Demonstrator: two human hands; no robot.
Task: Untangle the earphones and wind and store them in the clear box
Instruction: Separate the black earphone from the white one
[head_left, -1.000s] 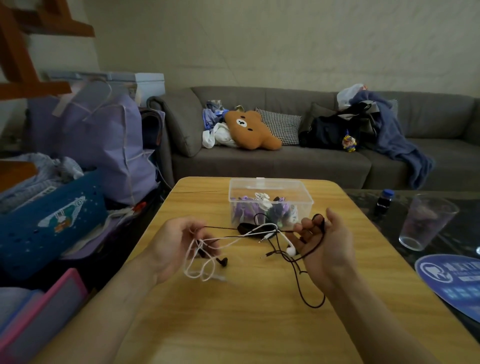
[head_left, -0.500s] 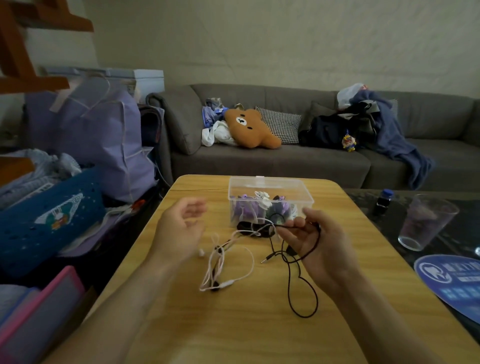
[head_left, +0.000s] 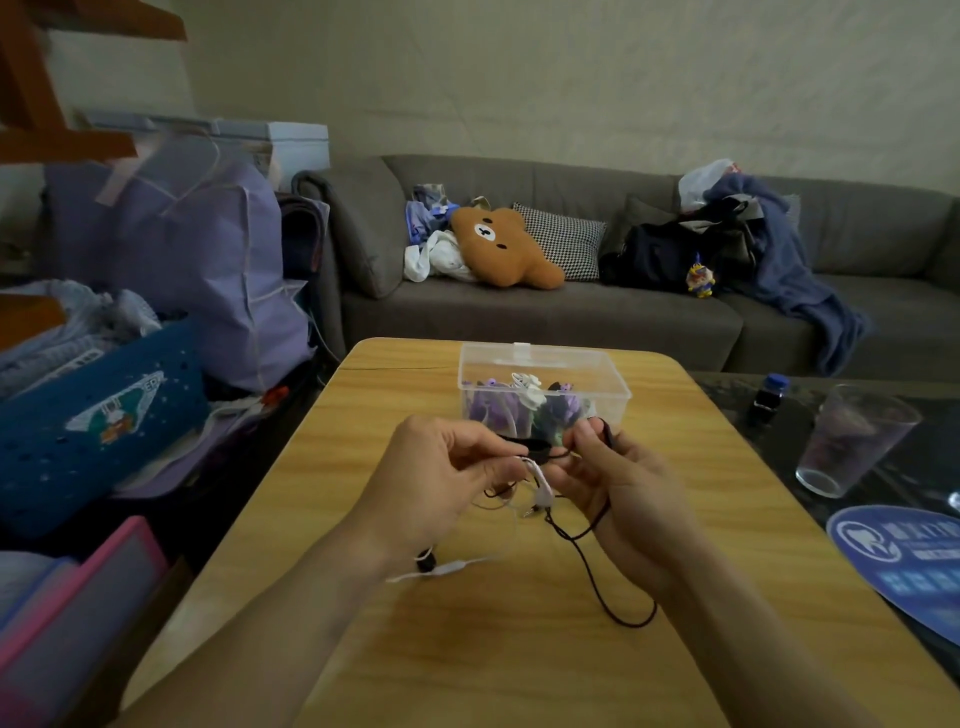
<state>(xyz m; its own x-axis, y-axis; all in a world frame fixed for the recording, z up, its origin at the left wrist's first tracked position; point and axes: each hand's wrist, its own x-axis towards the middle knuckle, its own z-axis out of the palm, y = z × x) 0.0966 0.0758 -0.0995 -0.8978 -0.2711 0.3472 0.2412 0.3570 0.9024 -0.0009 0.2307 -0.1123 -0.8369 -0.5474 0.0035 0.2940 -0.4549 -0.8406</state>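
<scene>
The left hand (head_left: 441, 478) has come in to the right hand (head_left: 618, 483), and both now pinch the tangled black and white earphone cords (head_left: 540, 467) between them, just before the clear plastic box (head_left: 597, 364) on the wooden table (head_left: 727, 467).

You're looking at a dim, evenly lit room with soft shadows, no glare, wide-angle bending at the edges, and perhaps slight blur on the left clutter.
</scene>
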